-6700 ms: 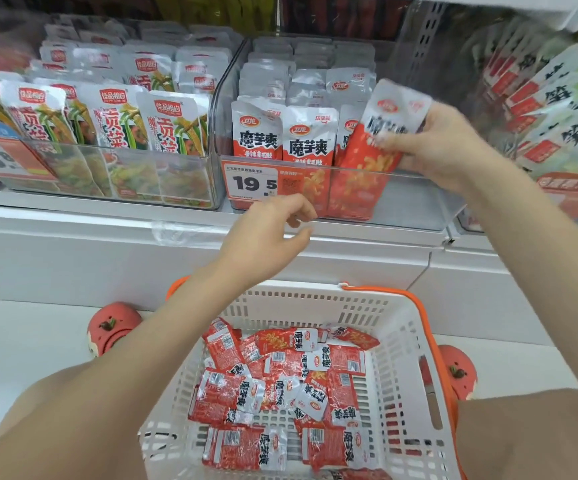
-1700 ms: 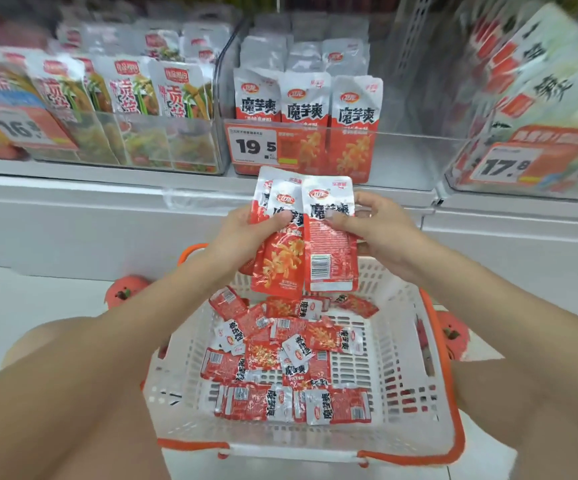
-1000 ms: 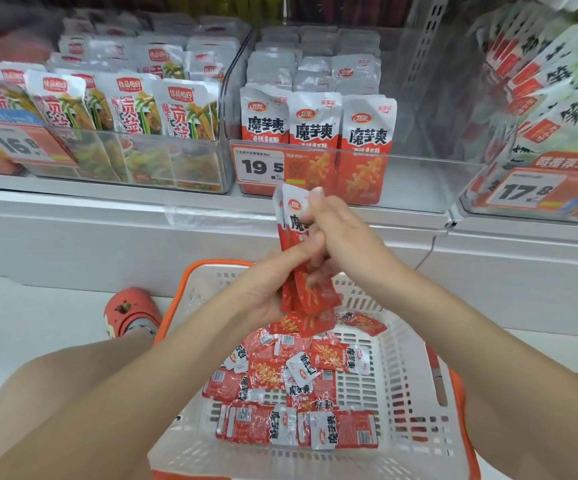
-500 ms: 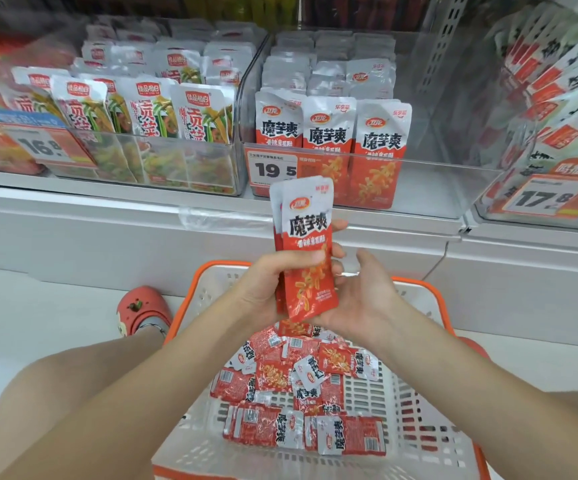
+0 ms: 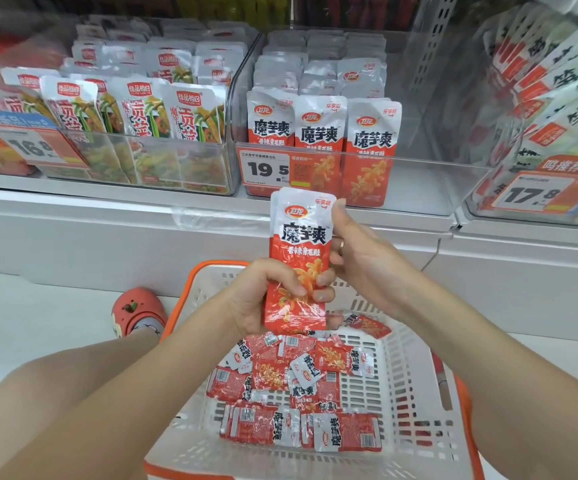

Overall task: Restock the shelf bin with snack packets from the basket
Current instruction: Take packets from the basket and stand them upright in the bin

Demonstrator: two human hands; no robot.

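packets (image 5: 299,258) stacked upright in our grip above the basket's (image 5: 415,382) far rim: left hand (image 5: 263,296) wrapped round the bottom, right hand (image 5: 360,258) pinching the side. more lie loose on the basket floor; shelf bin (image 5: 419,181) sits above.

- Held packets (image 5: 299,258): front one hides those behind; count unclear, maybe 2–3.
- Left hand (image 5: 263,296) covers pack's lower part.
- Shelf bin (image 5: 419,188): rear rows blurred, print unreadable.
- Basket (image 5: 415,393): near rim cut by bottom edge.
- Right-side packs (image 5: 564,98): smeared, cut at frame edge.
- Price tag (image 5: 266,169): small print too tiny.
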